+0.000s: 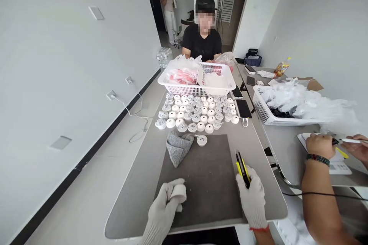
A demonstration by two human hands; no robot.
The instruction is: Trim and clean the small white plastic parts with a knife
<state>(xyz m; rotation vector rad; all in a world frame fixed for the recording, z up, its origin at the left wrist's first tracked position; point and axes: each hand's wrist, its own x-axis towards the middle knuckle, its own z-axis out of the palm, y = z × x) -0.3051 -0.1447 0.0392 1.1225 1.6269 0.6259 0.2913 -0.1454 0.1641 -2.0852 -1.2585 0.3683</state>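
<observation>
My left hand (163,204), in a white knitted glove, is closed on a small white round plastic part (179,192) above the near left of a dark mat (211,183). On the mat's right edge my right hand (254,201), gloved too, grips a yellow and black utility knife (243,169); its thin tip points away from me. A folded grey cloth (178,148) lies at the mat's far left corner. Beside it sits one white disc-shaped part (201,140) with a grey marked face. Beyond the mat stand rows of several similar white round parts (204,119).
A white basket (198,91) with bagged pink-red pieces stands behind the rows. Phones (243,108) lie to its right. A co-worker (202,42) sits opposite. At the right table, another person's hands (320,146) work near a basket (263,113) of plastic bags.
</observation>
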